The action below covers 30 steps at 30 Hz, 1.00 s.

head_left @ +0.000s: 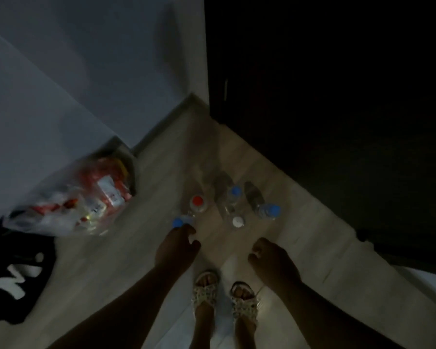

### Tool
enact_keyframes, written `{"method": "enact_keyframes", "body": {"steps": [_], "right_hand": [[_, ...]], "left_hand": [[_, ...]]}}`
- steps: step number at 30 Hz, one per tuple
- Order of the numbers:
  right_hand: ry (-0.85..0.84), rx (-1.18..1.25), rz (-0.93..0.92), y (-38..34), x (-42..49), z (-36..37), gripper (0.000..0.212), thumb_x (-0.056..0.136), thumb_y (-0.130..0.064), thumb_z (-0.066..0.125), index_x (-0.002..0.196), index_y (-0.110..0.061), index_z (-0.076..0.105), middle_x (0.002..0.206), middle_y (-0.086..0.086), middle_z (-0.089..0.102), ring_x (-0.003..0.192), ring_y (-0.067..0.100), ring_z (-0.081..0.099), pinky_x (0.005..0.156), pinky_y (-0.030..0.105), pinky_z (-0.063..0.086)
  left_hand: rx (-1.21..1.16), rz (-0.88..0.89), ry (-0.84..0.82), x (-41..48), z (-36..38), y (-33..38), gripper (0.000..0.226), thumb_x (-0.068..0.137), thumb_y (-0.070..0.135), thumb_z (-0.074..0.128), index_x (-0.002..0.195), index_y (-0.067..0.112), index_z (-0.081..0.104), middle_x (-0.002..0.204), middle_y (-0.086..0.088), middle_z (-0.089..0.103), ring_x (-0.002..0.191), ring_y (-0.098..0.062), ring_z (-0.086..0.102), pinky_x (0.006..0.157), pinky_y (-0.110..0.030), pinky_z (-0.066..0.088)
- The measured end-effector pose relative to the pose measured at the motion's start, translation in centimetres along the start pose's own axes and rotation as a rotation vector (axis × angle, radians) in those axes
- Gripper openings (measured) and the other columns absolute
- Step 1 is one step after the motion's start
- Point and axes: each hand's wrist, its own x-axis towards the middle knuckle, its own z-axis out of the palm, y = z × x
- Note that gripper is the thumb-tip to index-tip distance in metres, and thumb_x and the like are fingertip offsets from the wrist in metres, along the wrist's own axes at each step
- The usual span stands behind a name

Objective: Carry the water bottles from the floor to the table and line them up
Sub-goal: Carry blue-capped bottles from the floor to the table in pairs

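Note:
Several clear water bottles stand upright on the pale floor (pixel 141 248) in a dim room. One has a red cap (pixel 197 201), one a white cap (pixel 238 221), and others have blue caps (pixel 178 222), (pixel 235 190), (pixel 274 209). My left hand (pixel 177 248) reaches down, its fingertips just below the left blue-capped bottle, fingers apart and holding nothing. My right hand (pixel 269 258) hangs lower right of the white-capped bottle, fingers loosely curled and empty. No table is in view.
A clear plastic bag (pixel 86 202) with red and white packets lies on the floor at the left by the wall. A black bag with white letters (pixel 15 273) sits at the left edge. A dark door or cabinet (pixel 325 96) fills the right. My sandalled feet (pixel 224 298) stand below the bottles.

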Motion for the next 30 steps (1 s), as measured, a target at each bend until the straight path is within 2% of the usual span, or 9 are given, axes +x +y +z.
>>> {"method": "enact_keyframes", "body": {"steps": [6,9,10,13,15,19,22,25,30], "right_hand": [[0.068,-0.009,0.081,3.2,10.0,1.1,0.036,0.092,-0.023,0.052,0.126,-0.014,0.047,0.127,0.008,0.054,0.111,0.021,0.054,0.078,0.026,0.04],[0.203,0.01,0.159,4.3,14.2,1.4,0.05,0.09,-0.025,0.056,0.135,-0.02,0.037,0.123,0.01,0.046,0.103,0.023,0.053,0.077,0.032,0.044],[0.255,-0.014,0.169,4.6,15.5,1.6,0.056,0.089,-0.025,0.056,0.139,-0.023,0.032,0.129,0.011,0.042,0.106,0.027,0.051,0.079,0.036,0.044],[0.321,-0.075,0.205,5.2,18.6,2.1,0.069,0.088,-0.028,0.058,0.144,-0.032,0.018,0.143,0.014,0.028,0.116,0.034,0.044,0.084,0.042,0.043],[0.313,-0.047,0.229,5.4,20.2,2.6,0.069,0.088,-0.03,0.058,0.144,-0.031,0.018,0.137,0.017,0.034,0.113,0.034,0.046,0.085,0.043,0.044],[0.31,-0.023,0.216,5.7,21.0,3.3,0.053,0.09,-0.03,0.053,0.137,-0.019,0.03,0.119,0.022,0.045,0.099,0.034,0.054,0.084,0.045,0.051],[0.329,-0.075,0.123,6.1,20.4,3.6,0.037,0.092,-0.027,0.049,0.124,-0.01,0.039,0.107,0.02,0.049,0.085,0.033,0.048,0.073,0.044,0.043],[0.33,-0.086,0.094,6.1,19.4,3.6,0.029,0.094,-0.026,0.045,0.116,-0.009,0.039,0.092,0.014,0.049,0.078,0.029,0.046,0.068,0.041,0.039],[0.272,-0.079,0.158,5.4,16.5,3.4,0.046,0.091,-0.035,0.052,0.127,-0.013,0.034,0.101,0.017,0.061,0.086,0.028,0.062,0.074,0.041,0.053]], "left_hand": [[0.003,-0.068,0.125,7.8,5.0,-2.6,0.066,0.079,0.019,0.066,0.137,0.021,0.035,0.147,-0.01,0.027,0.122,-0.031,0.045,0.084,-0.035,0.048],[0.052,-0.129,0.154,10.6,6.7,-3.3,0.071,0.079,0.02,0.066,0.14,0.025,0.029,0.15,-0.008,0.021,0.126,-0.036,0.036,0.084,-0.039,0.047],[0.094,-0.137,0.171,11.4,7.3,-3.6,0.071,0.079,0.022,0.065,0.14,0.026,0.028,0.15,-0.007,0.023,0.126,-0.036,0.035,0.083,-0.039,0.046],[0.131,-0.178,0.235,13.0,8.3,-4.4,0.066,0.081,0.026,0.065,0.138,0.025,0.032,0.142,-0.01,0.034,0.122,-0.036,0.039,0.078,-0.038,0.046],[0.153,-0.203,0.288,13.6,8.7,-4.8,0.061,0.081,0.028,0.065,0.135,0.022,0.037,0.134,-0.013,0.041,0.116,-0.034,0.045,0.074,-0.037,0.045],[0.154,-0.223,0.335,13.8,9.1,-6.1,0.058,0.081,0.028,0.066,0.131,0.018,0.04,0.124,-0.017,0.043,0.102,-0.032,0.051,0.067,-0.035,0.046],[0.046,-0.243,0.326,13.6,9.7,-6.6,0.049,0.082,0.024,0.065,0.124,0.014,0.042,0.121,-0.018,0.043,0.088,-0.027,0.053,0.061,-0.031,0.044],[-0.014,-0.201,0.323,13.4,9.9,-6.5,0.038,0.083,0.019,0.064,0.116,0.01,0.046,0.117,-0.018,0.046,0.077,-0.02,0.046,0.06,-0.029,0.041],[-0.05,-0.183,0.262,11.3,9.1,-6.6,0.039,0.079,0.015,0.068,0.112,0.011,0.048,0.114,-0.016,0.047,0.079,-0.016,0.043,0.065,-0.026,0.041]]}}
